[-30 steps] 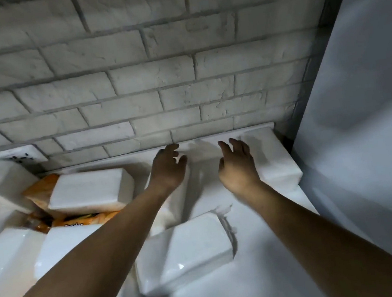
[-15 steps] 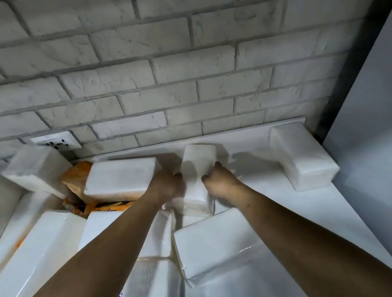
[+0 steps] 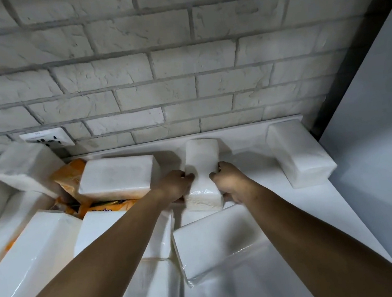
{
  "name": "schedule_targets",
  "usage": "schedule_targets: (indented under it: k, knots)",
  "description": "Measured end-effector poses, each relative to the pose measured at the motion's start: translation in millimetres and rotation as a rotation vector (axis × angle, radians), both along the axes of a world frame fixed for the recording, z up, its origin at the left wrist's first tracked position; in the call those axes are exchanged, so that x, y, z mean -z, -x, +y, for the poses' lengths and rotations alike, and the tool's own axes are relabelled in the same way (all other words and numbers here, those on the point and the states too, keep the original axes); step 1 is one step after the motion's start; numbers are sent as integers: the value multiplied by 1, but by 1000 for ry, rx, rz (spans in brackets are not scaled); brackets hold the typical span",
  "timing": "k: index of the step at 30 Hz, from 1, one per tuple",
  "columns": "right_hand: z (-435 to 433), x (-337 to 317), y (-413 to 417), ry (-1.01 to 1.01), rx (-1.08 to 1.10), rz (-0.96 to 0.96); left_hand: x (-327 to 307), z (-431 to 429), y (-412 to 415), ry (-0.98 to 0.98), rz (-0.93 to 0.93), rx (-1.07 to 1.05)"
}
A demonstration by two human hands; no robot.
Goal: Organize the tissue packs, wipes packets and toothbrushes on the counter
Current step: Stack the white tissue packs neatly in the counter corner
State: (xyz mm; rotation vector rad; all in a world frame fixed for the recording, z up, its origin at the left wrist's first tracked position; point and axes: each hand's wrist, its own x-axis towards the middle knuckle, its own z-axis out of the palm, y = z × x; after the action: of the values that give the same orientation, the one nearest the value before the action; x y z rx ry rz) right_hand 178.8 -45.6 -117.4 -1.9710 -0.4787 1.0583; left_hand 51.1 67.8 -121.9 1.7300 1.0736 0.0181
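Hands are gripping one white plastic-wrapped rectangular tissue pack (image 3: pixel 203 172) from both sides: the left hand (image 3: pixel 176 185) is pressing its left face, the right hand (image 3: pixel 231 182) its right face, fingers curled around it. The pack is lying lengthwise near the back edge of the white tabletop (image 3: pixel 245 137), just in front of the grey brick wall (image 3: pixel 179 64). Another white tissue pack (image 3: pixel 300 152) is sitting in the back right corner. More white packs (image 3: pixel 117 176) and an orange wrapper (image 3: pixel 69 173) are piling up along the left side. A white wall socket (image 3: pixel 47 139) is showing behind them.
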Motion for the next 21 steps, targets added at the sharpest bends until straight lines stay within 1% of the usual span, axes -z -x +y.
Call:
schedule_targets:
  k: [3, 7, 9, 15, 19, 21]
  knots:
    - [-4, 1, -15, 33, -27, -143, 1, -8, -14, 18, -20, 1]
    - [-16, -4, -36, 149, -136, -441, 3, -22, -35, 28, -46, 12]
    - [-23, -3, -46, 174, -179, -576, 7, -28, -48, 55, -62, 17]
    - [-45, 0, -75, 182, -340, -798, 20, -46, -82, 79, -91, 17]
    - [-64, 1, -94, 216, -444, -990, 24, -58, -104, 98, -108, 23]
    - [-73, -2, -101, 232, -475, -1055, 23, -63, -113, 90, -111, 23]
